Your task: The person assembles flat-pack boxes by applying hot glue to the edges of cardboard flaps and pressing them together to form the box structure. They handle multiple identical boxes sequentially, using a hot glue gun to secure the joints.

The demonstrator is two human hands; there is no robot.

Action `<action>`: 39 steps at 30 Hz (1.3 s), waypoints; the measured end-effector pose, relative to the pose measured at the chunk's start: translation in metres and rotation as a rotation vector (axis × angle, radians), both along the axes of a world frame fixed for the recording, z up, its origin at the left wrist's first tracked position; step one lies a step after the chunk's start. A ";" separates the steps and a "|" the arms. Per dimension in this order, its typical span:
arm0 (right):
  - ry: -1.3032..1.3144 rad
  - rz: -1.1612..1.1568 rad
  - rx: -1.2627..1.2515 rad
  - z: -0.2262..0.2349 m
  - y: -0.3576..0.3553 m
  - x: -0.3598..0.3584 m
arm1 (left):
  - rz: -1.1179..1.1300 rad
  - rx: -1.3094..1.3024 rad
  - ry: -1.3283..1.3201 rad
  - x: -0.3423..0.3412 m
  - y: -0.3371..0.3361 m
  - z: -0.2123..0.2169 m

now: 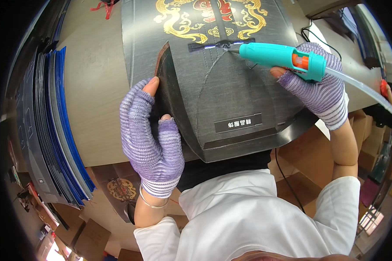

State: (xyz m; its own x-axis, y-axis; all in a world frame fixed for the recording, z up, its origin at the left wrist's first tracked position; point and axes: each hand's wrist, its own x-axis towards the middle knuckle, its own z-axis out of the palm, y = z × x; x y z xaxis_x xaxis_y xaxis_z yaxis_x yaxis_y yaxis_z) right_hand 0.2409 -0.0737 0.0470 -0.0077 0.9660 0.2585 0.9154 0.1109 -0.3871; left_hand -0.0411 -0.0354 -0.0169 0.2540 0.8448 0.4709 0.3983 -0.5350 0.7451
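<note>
And it's a broad, smooth, beige-grey tabletop [98, 87] carrying the action, its front edge bending round! Centre stage, a large black sheet panel with gold scrollwork and red print [231, 93] lies spread right down to that edge, its left flap lifted clear. Far left corner, a tangle of thin red strips [107, 9]! Over right, a looping black cable [331, 47]. Along the left side, a thick stack of blue, grey and black sheets [59, 126]; what bears it is hidden.
</note>
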 end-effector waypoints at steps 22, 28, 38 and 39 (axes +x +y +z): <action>0.118 -0.002 -0.041 0.004 0.002 0.001 | 0.017 -0.081 0.063 0.002 -0.002 0.010; 0.294 -0.100 -0.114 0.004 -0.002 0.005 | -0.043 -0.106 0.168 0.006 0.001 0.021; 0.263 -0.087 0.026 -0.010 -0.002 0.000 | -0.249 0.088 0.421 0.024 0.019 0.034; 0.278 -0.091 0.016 -0.010 -0.002 -0.001 | -0.249 0.095 0.428 0.024 0.020 0.033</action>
State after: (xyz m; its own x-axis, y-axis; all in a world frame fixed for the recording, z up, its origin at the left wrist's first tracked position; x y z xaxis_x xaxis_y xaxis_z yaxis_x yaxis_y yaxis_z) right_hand 0.2394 -0.0755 0.0374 0.1519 0.9552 0.2539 0.7808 0.0416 -0.6233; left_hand -0.0170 -0.0156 0.0165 0.6299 0.6922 0.3522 0.5090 -0.7105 0.4859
